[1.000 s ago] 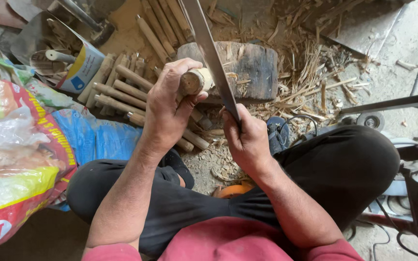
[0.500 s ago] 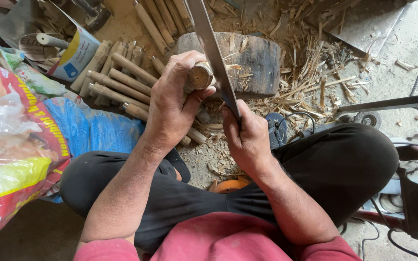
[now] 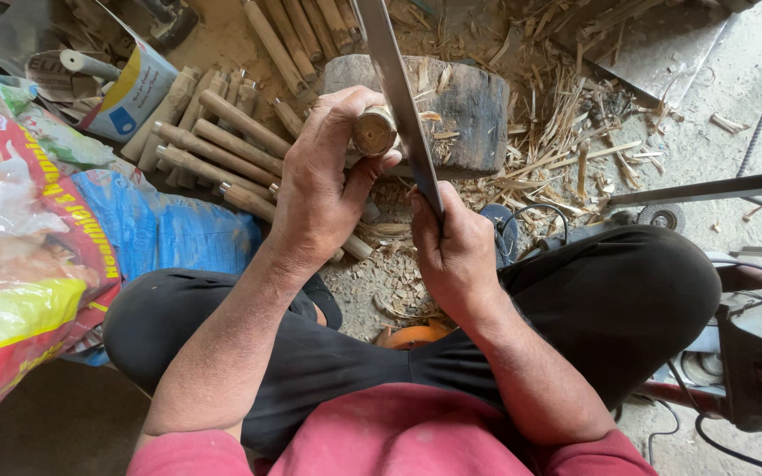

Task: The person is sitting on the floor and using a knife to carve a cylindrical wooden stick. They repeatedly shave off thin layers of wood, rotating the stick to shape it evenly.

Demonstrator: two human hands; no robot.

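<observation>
Head view, looking down on a seated person. Left hand (image 3: 324, 181) is wrapped around a short bamboo piece (image 3: 374, 131): fingers curled over the top, thumb pressed against its near side. The piece stands roughly upright over the wooden block (image 3: 469, 110), long axis pointing toward the camera, so only its round cut end shows. Whether its lower end touches the block cannot be told.

Right hand (image 3: 453, 256) is closed in a fist around the handle of a long flat blade (image 3: 396, 84), fingers pressed together. The blade's long axis runs away from the body, up and slightly left, out of the top edge of the picture. It passes just beside the right of the bamboo end, touching or nearly so.

Left of the block: a row of cut bamboo sticks (image 3: 213, 145) lying side by side, pointing up and left. Splinters and shavings (image 3: 566, 132) lie scattered to the right. A blue sack (image 3: 165, 234) lies by the left knee.
</observation>
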